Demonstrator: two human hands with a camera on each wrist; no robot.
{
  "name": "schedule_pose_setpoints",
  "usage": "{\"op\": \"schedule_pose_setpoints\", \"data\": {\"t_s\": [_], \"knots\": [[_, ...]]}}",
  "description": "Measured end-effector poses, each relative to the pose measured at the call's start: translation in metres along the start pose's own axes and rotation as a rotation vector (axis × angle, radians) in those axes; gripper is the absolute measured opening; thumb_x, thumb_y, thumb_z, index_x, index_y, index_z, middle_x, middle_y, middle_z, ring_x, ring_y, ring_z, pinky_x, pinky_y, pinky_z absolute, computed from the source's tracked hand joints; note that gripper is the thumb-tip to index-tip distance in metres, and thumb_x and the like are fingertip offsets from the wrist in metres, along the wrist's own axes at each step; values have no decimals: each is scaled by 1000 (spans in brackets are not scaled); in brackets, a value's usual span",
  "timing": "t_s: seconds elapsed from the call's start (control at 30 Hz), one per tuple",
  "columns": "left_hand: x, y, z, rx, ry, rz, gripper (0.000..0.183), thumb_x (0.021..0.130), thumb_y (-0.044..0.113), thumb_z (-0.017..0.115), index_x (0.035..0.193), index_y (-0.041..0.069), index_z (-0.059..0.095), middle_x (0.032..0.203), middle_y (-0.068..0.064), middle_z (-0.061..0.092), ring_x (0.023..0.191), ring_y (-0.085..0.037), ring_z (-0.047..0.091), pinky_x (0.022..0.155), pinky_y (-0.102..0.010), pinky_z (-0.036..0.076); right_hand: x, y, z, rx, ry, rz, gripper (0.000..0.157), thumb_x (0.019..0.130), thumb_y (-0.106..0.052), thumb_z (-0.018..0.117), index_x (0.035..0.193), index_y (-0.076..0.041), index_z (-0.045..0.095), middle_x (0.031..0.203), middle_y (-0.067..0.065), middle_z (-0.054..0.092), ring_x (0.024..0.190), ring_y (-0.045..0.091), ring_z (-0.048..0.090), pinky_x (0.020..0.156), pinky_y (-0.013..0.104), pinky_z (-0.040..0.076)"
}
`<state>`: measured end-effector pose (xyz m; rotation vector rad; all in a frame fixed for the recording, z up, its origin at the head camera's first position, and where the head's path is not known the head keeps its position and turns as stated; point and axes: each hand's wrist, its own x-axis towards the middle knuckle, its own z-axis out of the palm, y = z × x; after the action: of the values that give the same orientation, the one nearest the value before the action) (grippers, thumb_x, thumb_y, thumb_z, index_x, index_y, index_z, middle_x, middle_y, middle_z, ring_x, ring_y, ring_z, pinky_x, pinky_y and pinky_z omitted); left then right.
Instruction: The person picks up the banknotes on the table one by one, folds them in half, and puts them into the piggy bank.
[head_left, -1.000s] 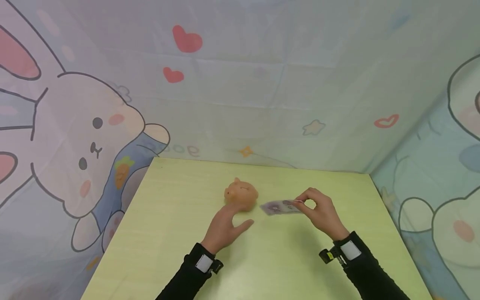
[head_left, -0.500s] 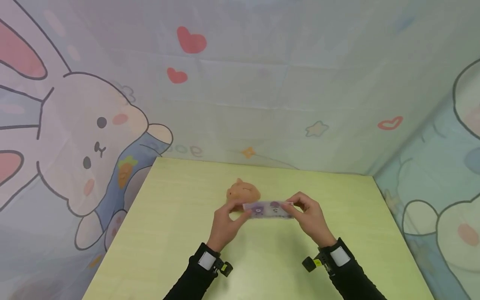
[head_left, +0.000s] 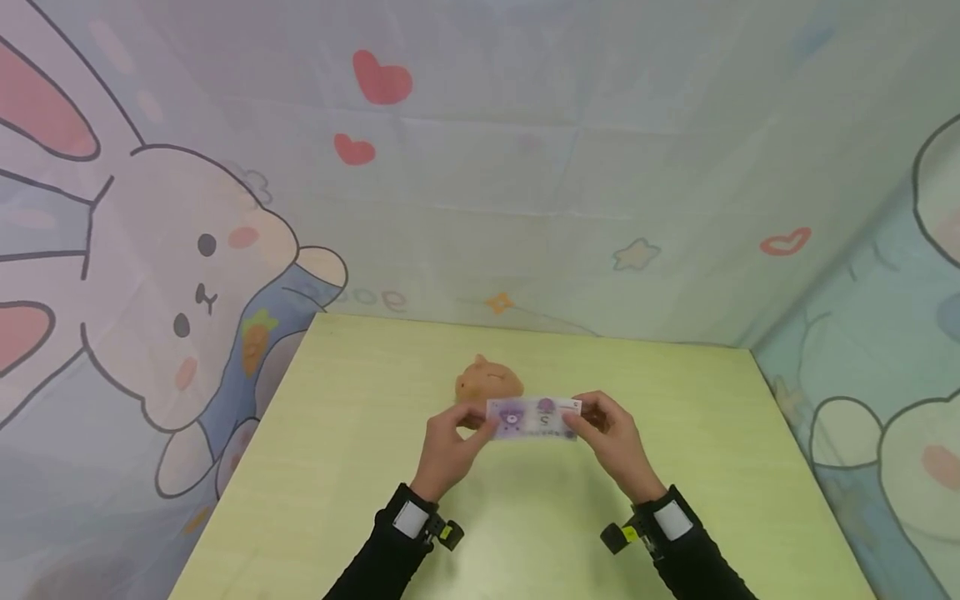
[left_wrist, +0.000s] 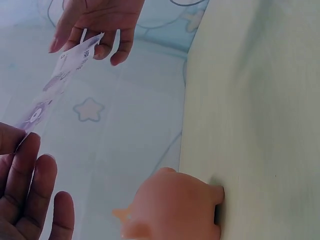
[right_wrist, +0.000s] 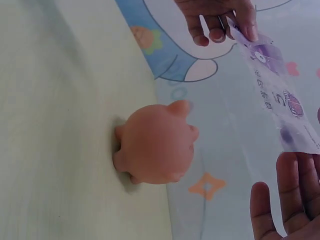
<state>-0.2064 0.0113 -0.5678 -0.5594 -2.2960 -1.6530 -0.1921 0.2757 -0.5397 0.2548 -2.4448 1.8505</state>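
Observation:
A purple-and-white toy banknote (head_left: 534, 418), printed with a cartoon bear, is stretched out flat between both hands above the table. My left hand (head_left: 444, 452) pinches its left end between thumb and fingers. At the other end my right hand (head_left: 621, 448) pinches it the same way. The right wrist view shows a figure like a 5 on the banknote (right_wrist: 277, 90). Just behind the hands, a pink piggy bank (head_left: 491, 379) stands on its feet on the table, its lower part partly hidden by the left hand and banknote in the head view.
The pale yellow-green table (head_left: 360, 400) meets a hanging cloth backdrop (head_left: 480, 192) at its far edge. Hearts, stars and rabbits are printed on the cloth. Each wrist carries a strapped camera, such as the left wrist camera (head_left: 450, 535).
The left hand has come off the piggy bank and taken the banknote's left end. The right hand has brought the banknote left, and its printed face has tilted toward the head camera.

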Motion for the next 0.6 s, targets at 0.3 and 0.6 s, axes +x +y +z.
{"op": "schedule_pose_setpoints", "data": {"t_s": [0.3, 0.6], "knots": [[1, 5, -3, 3, -15, -45, 10, 89, 31, 70, 91, 21, 70, 84, 11, 68, 76, -7, 62, 70, -31, 53, -6, 15, 1, 40, 77, 3, 26, 94, -27, 63, 109, -6, 63, 103, 12, 63, 87, 20, 63, 74, 24, 52], [-11, -2, 8, -91, 146, -85, 12, 88, 30, 71, 92, 19, 70, 86, 5, 69, 76, -11, 64, 70, -29, 53, -8, 18, 11, 108, 163, 68, 26, 92, -25, 65, 105, -2, 63, 96, 13, 64, 81, 18, 61, 71, 24, 51]]}}
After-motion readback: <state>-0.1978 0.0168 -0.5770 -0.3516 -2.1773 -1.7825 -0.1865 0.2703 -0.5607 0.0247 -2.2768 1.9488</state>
